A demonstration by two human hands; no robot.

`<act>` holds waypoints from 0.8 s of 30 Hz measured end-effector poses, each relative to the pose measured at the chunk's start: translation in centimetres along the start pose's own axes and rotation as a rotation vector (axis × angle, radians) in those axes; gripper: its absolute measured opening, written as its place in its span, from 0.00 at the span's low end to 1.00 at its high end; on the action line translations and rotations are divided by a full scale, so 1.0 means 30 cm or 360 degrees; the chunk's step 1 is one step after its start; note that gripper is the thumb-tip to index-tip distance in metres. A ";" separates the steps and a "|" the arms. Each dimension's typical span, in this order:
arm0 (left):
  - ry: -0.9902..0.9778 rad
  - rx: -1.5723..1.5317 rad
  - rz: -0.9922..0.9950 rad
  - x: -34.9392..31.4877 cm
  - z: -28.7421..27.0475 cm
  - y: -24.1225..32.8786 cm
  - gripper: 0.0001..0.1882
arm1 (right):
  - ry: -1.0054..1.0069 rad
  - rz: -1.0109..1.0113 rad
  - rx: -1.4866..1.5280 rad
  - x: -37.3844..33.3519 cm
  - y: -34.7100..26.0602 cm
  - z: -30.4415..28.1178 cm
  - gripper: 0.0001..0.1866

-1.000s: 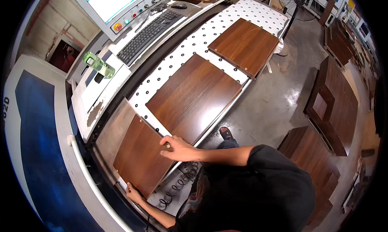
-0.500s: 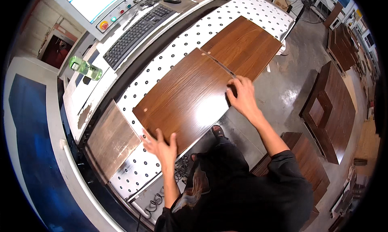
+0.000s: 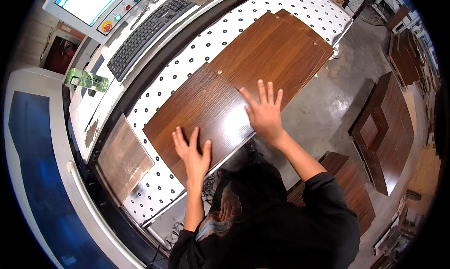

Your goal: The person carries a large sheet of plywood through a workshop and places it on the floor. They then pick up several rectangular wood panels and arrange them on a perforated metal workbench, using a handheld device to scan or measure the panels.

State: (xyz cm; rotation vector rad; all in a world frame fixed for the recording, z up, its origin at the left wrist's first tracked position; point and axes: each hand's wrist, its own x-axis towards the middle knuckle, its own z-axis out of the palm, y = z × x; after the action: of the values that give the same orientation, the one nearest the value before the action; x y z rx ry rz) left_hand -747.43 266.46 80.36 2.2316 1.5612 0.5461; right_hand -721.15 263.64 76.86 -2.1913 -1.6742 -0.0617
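A dark brown wooden panel [image 3: 197,110] lies on the white ball-studded table [image 3: 164,84]. My left hand [image 3: 192,156] is over its near left part, fingers spread and holding nothing. Further right another brown panel [image 3: 267,53], with small round holes near its corners, overlaps a further panel [image 3: 307,30] beneath it. My right hand [image 3: 266,113] is open, fingers fanned out, at the near end of the line where the left panel and the holed panel meet. Whether its palm presses on the wood cannot be made out.
Beyond the table stand a keyboard [image 3: 147,37], a control screen [image 3: 86,7] with a red button, and a green bottle [image 3: 87,80]. A worn metal plate [image 3: 124,159] sits at the table's left end. Stacked brown panels [image 3: 391,142] and a fan [image 3: 363,4] are at right.
The holed panel has slid right, off the left panel and onto the far right one. My left hand has moved onto the uncovered panel; my right hand has shifted slightly left, fingers now spread.
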 end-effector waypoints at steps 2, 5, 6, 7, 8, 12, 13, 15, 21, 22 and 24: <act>0.0108 0.0064 -0.0115 -0.032 -0.041 -0.055 0.27 | 0.0063 0.0194 -0.0100 0.037 0.047 0.023 0.26; 0.0279 0.0074 -0.0247 -0.086 -0.090 -0.158 0.26 | 0.0172 0.0307 -0.0164 0.078 0.133 0.048 0.26; 0.0333 0.0062 -0.0269 -0.111 -0.102 -0.202 0.25 | 0.0227 0.0327 -0.0190 0.099 0.153 0.049 0.26; 0.0362 0.0088 -0.0327 -0.131 -0.113 -0.239 0.25 | 0.0216 0.0352 -0.0198 0.121 0.172 0.042 0.26; 0.0392 0.0110 -0.0393 -0.154 -0.122 -0.274 0.25 | 0.0202 0.0369 -0.0210 0.149 0.176 0.017 0.26; 0.0516 0.0255 -0.0550 -0.268 -0.173 -0.451 0.24 | 0.0113 0.0254 -0.0233 0.202 0.244 -0.019 0.28; 0.0570 0.0260 -0.0519 -0.286 -0.180 -0.532 0.25 | 0.0099 0.0232 -0.0226 0.209 0.264 -0.017 0.29; 0.0565 0.0393 -0.0640 -0.341 -0.220 -0.676 0.28 | 0.0070 0.0203 -0.0186 0.202 0.282 0.005 0.29; 0.0517 0.0540 -0.1162 -0.429 -0.319 -1.038 0.43 | 0.0007 0.0085 -0.0168 0.157 0.306 0.009 0.30; 0.0506 0.0533 -0.1212 -0.436 -0.334 -1.100 0.44 | -0.0009 0.0071 -0.0166 0.147 0.305 0.003 0.30; 0.0459 0.0526 -0.1379 -0.420 -0.356 -1.172 0.47 | -0.0041 0.0055 -0.0176 0.128 0.305 -0.014 0.30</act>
State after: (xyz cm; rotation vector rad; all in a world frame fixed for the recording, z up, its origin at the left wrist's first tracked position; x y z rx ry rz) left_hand -785.04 266.73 70.65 1.4430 2.6798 0.3593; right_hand -711.39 265.05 75.77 -2.3104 -1.6834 -0.1202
